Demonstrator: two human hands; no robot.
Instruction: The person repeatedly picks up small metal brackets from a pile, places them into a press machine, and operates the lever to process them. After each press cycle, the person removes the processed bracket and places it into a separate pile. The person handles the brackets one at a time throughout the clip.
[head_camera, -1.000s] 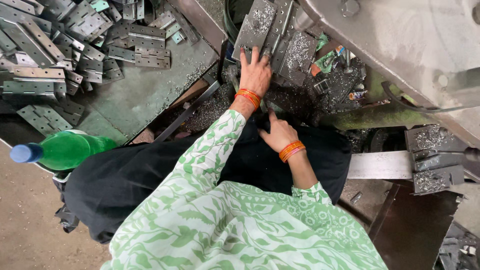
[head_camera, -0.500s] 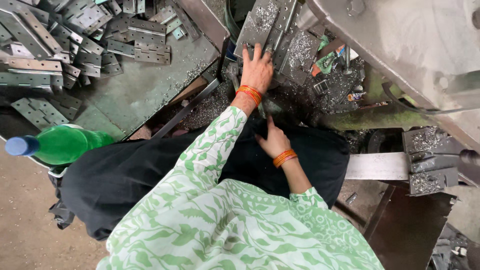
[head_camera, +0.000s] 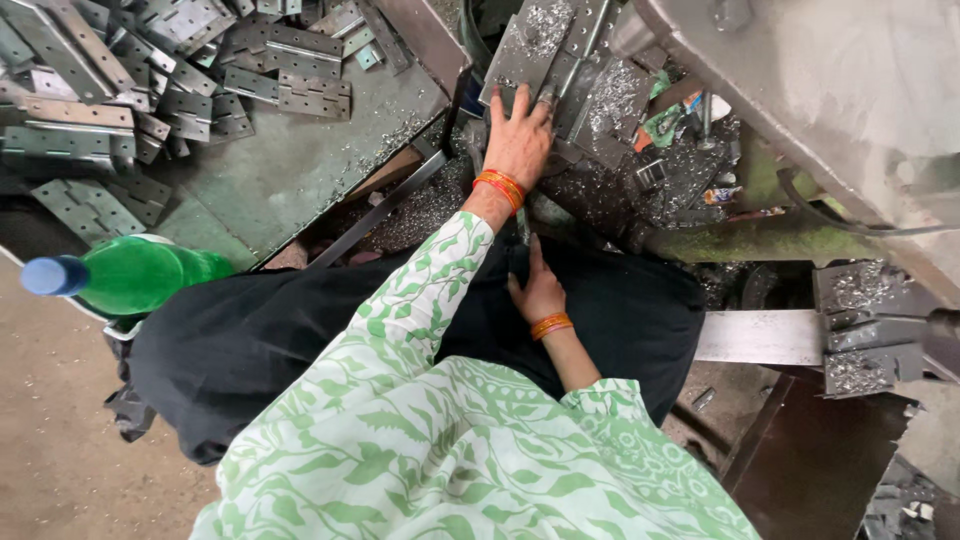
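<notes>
Right hand (head_camera: 538, 292) has dropped back flat onto my black lap, released, holding nothing; left hand (head_camera: 520, 140) stays spread open on the metal plate (head_camera: 535, 45) at the machine; positioning step, I judge; next needs a firm grip.

A green bottle (head_camera: 140, 272) with a blue cap (head_camera: 48, 276) lies on its side. Grey metal hinges (head_camera: 150, 70) sit piled on a green table (head_camera: 290, 170). Shiny shavings (head_camera: 400, 215) lie below.
</notes>
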